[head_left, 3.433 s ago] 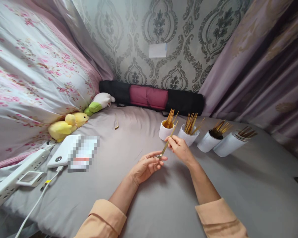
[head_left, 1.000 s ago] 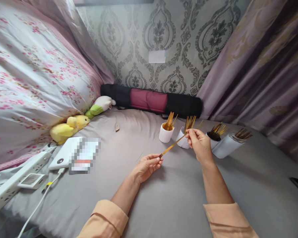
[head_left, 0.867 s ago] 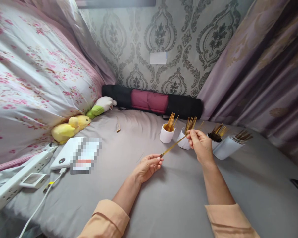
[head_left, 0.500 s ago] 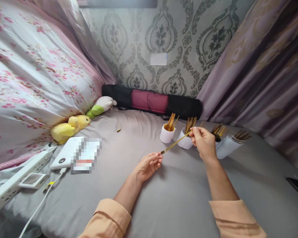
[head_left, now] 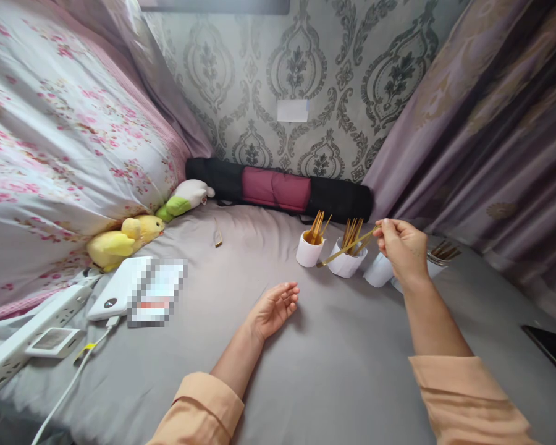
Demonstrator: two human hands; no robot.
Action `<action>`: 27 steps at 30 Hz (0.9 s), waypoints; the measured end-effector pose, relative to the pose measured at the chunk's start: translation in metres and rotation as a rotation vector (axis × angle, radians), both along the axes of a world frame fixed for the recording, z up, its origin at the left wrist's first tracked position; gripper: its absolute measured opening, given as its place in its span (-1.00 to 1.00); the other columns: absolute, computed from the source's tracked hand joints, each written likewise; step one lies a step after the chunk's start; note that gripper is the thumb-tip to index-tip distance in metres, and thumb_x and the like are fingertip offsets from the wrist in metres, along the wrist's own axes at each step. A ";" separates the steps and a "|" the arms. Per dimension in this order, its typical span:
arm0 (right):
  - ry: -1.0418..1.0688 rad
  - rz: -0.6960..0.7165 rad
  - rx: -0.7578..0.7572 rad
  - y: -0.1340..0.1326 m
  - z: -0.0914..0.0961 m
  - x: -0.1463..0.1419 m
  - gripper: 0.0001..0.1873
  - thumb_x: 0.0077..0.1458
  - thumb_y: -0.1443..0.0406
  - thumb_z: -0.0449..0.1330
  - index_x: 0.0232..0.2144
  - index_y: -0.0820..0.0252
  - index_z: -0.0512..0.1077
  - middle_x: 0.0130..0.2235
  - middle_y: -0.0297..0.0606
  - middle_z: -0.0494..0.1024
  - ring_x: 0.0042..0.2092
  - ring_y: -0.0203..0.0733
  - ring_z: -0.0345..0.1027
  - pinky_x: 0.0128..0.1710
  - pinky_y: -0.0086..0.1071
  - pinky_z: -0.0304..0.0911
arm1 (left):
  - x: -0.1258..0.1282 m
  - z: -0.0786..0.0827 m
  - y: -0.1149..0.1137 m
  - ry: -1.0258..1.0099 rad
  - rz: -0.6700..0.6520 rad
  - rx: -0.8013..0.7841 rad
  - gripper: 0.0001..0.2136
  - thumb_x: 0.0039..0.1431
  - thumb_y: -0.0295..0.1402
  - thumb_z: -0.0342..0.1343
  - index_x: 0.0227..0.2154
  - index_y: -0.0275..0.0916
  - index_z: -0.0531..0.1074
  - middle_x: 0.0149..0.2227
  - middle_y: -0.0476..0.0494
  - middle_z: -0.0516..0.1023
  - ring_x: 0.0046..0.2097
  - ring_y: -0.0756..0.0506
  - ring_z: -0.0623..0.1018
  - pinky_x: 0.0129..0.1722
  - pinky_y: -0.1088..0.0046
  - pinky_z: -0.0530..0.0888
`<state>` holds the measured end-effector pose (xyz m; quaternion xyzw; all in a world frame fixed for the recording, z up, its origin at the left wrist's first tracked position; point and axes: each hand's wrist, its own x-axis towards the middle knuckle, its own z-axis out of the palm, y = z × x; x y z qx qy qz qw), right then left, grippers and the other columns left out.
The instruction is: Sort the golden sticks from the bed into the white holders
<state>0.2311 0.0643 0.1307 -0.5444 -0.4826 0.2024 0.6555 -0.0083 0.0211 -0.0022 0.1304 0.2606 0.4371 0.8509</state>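
My right hand (head_left: pixel 401 250) pinches a thin golden stick (head_left: pixel 352 244) by its upper end. The stick slants down to the left, its darker tip beside the front of a white cup (head_left: pixel 347 264) that holds several similar sticks. Resting on the grey sheet, my left hand (head_left: pixel 275 309) has loosely curled fingers and nothing in it. Farther back is another white cup (head_left: pixel 309 252) with yellowish sticks. Two more pale containers stand behind and below the right hand: one white container (head_left: pixel 379 270), its top hidden, and a partly covered one with brown sticks (head_left: pixel 445 250).
A black and maroon bag (head_left: pixel 278 186) lies along the wall. Plush toys (head_left: pixel 125 241), a white power bank (head_left: pixel 120 289) and a power strip (head_left: pixel 41 327) are on the left. A small thin item (head_left: pixel 219 241) lies on the sheet; a dark phone-like slab (head_left: pixel 551 352) is at right.
My right hand has moved right, drawing the stick's lower tip away from my left fingers. The left hand has let go and stays in nearly the same spot.
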 end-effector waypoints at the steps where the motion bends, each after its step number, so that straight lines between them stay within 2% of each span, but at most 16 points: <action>1: -0.005 -0.013 0.004 0.001 0.002 0.001 -0.76 -0.07 0.14 0.14 -0.47 0.22 0.38 -0.57 -0.35 0.37 -0.68 -0.47 0.03 -0.75 -0.55 -0.08 | 0.000 0.000 0.000 -0.005 -0.001 -0.002 -0.84 -0.01 -0.44 0.12 -0.32 -0.38 0.42 -0.38 -0.14 0.47 -0.40 0.07 0.45 -0.43 0.60 0.39; 9: -0.084 -0.083 0.058 0.017 0.015 0.009 -0.75 -0.04 0.13 0.12 -0.47 0.22 0.38 -0.57 -0.31 0.40 -0.68 -0.44 0.06 -0.76 -0.53 -0.06 | -0.001 0.000 0.001 -0.025 -0.004 -0.019 -0.82 0.00 -0.44 0.12 -0.30 -0.39 0.41 -0.37 -0.13 0.47 -0.40 0.07 0.45 -0.44 0.60 0.39; 18: -0.242 -0.169 0.139 0.037 0.024 0.012 -0.71 0.01 0.11 0.06 -0.43 0.22 0.40 -0.55 -0.28 0.44 -0.66 -0.40 0.14 -0.70 -0.49 0.05 | -0.001 0.001 0.002 -0.024 -0.002 -0.027 -0.85 0.02 -0.43 0.10 -0.32 -0.37 0.42 -0.38 -0.14 0.47 -0.41 0.08 0.45 -0.44 0.61 0.38; 27: -0.408 -0.202 0.177 0.051 0.026 0.006 -0.69 0.06 0.11 0.01 -0.40 0.21 0.39 -0.51 -0.27 0.47 -0.63 -0.38 0.19 -0.60 -0.43 0.13 | -0.002 0.001 0.003 -0.052 -0.001 -0.040 -0.85 0.01 -0.44 0.10 -0.32 -0.38 0.42 -0.39 -0.13 0.47 -0.42 0.08 0.45 -0.45 0.61 0.38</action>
